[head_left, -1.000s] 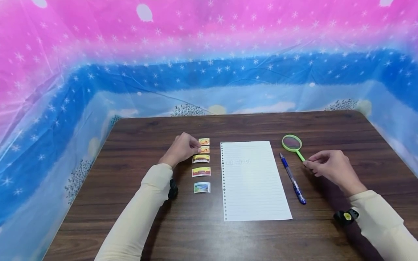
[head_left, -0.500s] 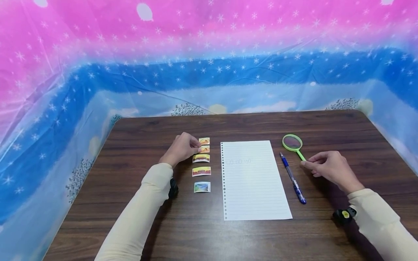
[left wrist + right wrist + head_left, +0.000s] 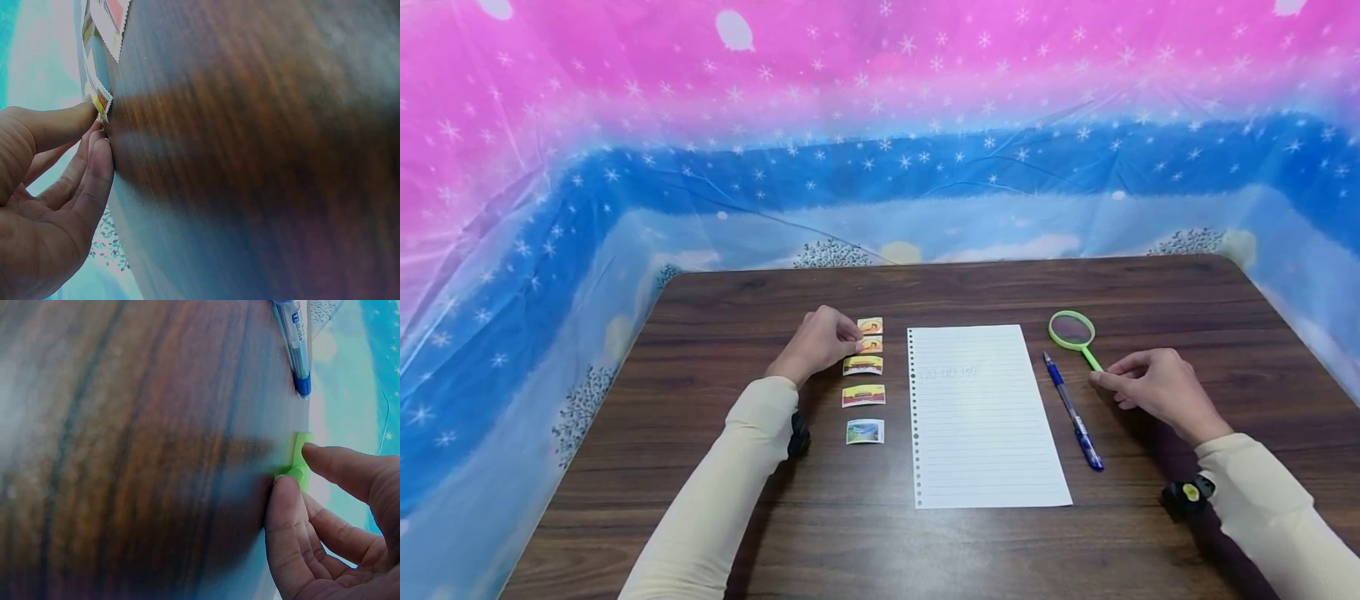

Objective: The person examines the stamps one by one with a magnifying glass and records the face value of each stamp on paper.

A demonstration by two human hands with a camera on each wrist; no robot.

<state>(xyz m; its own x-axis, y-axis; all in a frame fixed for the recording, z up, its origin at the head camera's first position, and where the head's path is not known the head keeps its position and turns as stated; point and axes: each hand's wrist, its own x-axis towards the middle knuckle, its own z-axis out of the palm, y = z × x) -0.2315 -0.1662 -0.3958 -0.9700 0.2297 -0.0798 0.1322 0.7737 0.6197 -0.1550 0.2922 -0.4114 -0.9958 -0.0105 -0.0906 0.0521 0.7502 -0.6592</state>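
On the left side of the table a column of postage stamps runs away from me; the top stamp (image 3: 871, 326) and the orange-yellow stamp (image 3: 873, 343) below it lie by my left hand (image 3: 817, 340). Its thumb and fingers pinch the left edge of that second stamp, whose toothed edge shows in the left wrist view. Two red-and-yellow stamps and a blue-green landscape stamp (image 3: 865, 431) lie nearer me. My right hand (image 3: 1165, 390) pinches the handle end of a green magnifying glass (image 3: 1072, 330), its lens pointing to the back left. The right wrist view shows the green handle (image 3: 302, 456) between thumb and fingers.
A lined, punched sheet of paper (image 3: 988, 433) with faint handwritten numbers lies mid-table. Between it and my right hand lies a blue pen (image 3: 1072, 411). A pink and blue snowflake cloth (image 3: 880, 167) hangs behind the dark wooden table (image 3: 760, 292).
My right hand has shifted slightly left at the end of the magnifying glass handle. The left hand and the stamps stay in place.
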